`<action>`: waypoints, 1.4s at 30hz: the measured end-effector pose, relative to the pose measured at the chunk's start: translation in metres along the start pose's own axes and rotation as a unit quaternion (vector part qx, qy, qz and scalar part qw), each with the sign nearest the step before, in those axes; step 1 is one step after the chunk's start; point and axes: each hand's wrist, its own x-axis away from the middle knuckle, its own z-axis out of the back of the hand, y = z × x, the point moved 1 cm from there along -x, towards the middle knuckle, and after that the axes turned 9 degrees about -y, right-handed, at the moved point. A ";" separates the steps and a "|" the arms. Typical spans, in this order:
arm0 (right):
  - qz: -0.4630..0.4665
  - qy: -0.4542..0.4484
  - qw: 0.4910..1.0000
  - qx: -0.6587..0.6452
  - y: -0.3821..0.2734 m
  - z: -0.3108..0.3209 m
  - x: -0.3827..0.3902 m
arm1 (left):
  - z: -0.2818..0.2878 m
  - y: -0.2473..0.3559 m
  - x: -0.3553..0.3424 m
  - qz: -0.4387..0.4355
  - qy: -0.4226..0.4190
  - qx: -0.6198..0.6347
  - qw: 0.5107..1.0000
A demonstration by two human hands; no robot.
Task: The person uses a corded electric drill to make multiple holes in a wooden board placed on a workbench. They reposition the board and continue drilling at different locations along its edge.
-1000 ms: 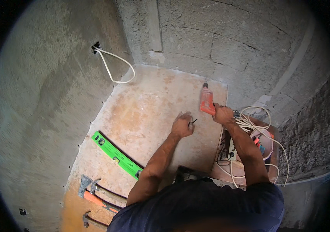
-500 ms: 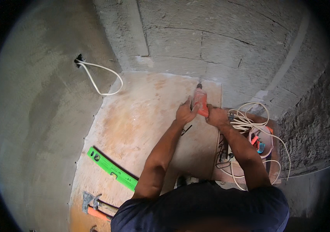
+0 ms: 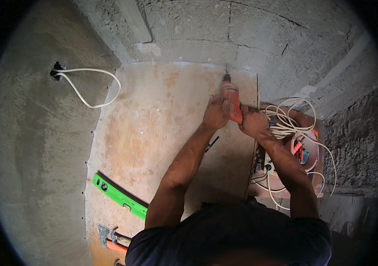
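Head camera: a person's two bare hands come together on a red-orange drill [image 3: 232, 98], which lies over the far right part of a pale, stained board [image 3: 140, 119]. The right hand [image 3: 254, 123] is clamped around the drill's handle at its near end, while the left hand [image 3: 216, 112] grips the left side of the body, its thumb side against the casing; some fingers are hidden. The drill's dark chuck points away from the person toward the rough grey wall [image 3: 197, 26], with the bit at the board's far edge; whether it touches the wall cannot be told. A small dark stick-like object [image 3: 212, 143] lies on the board beside the left forearm. Farther left on the board rest a green spirit level [image 3: 119, 195], an axe [image 3: 104, 235] with an orange handle and a hammer [image 3: 116, 233] just beside it. To the right of the board, a coiled white cable [image 3: 284, 129] lies next to a pinkish bucket [image 3: 314, 150] holding red and blue items. A white cable loop [image 3: 92, 69] hangs from a hole in the left wall [image 3: 34, 146].
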 end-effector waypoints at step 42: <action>-0.042 -0.006 0.999 -0.019 0.017 0.030 -0.065 | 0.032 0.002 -0.082 0.225 -0.124 -0.054 0.965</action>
